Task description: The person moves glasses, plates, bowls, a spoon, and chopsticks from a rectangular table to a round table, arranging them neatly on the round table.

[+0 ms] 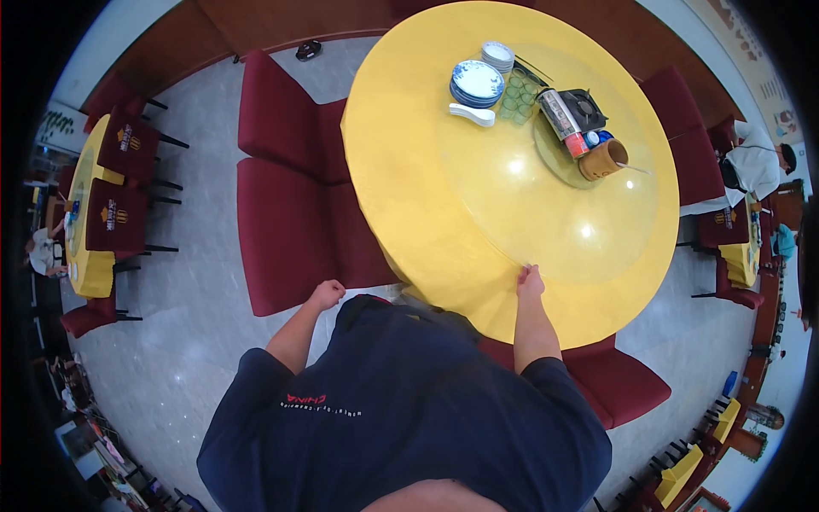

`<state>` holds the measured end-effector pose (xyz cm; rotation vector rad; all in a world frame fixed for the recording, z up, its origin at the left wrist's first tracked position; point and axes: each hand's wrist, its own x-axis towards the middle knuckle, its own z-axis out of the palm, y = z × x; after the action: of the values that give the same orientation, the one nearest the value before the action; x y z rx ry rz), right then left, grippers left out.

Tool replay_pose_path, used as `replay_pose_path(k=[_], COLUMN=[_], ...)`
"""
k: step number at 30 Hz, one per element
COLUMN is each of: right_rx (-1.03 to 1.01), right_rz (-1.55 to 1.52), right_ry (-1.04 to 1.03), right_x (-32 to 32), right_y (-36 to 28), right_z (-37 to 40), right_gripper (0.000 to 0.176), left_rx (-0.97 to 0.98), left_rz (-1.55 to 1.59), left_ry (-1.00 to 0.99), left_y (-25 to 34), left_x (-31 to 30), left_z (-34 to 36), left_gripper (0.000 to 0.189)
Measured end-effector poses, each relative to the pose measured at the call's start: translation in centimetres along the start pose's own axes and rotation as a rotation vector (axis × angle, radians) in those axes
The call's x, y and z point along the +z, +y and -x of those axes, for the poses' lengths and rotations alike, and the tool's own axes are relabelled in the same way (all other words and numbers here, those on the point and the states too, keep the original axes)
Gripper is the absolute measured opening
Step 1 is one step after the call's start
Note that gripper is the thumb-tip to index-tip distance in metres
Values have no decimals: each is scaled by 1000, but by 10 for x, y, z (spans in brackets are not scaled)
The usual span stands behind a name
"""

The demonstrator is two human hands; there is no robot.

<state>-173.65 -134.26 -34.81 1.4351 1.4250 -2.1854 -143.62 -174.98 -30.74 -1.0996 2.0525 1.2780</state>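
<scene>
My right hand (531, 279) is over the yellow tablecloth (426, 188) of a round table, at the near edge of the glass turntable (486, 192). Its fingers are pinched together, and a small pale patch shows at their tips; I cannot make out what it is. Off the table, my left hand (327, 295) is loosely curled in front of the seat of a dark red chair (277, 235). Nothing shows in it.
Blue-patterned plates (478, 79), small bowls (497, 55), white spoons (472, 114), green glasses (517, 96), a portable stove (585, 108), a gas canister (559, 113) and a brown pot (602, 160) stand on the far side. People (754, 162) are by other tables.
</scene>
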Motion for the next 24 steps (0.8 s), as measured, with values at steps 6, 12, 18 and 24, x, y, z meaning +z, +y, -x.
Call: replay_pose_path(k=[6, 12, 18, 24], right_rx=[-31, -29, 16, 8], right_rz=[27, 105, 332, 667], right_ry=[-8, -27, -320, -643], right_x=[18, 33, 33, 42], right_y=[13, 30, 42, 135], right_z=[21, 43, 37, 181], right_gripper=[18, 19, 10, 18], left_rx=[155, 173, -23, -185], left_rz=[-133, 138, 108, -40], left_ry=[-18, -29, 23, -1], left_y=[-39, -65, -123, -193], left_x=[-7, -13, -18, -25], left_z=[9, 35, 95, 186], left_gripper=[21, 22, 20, 18])
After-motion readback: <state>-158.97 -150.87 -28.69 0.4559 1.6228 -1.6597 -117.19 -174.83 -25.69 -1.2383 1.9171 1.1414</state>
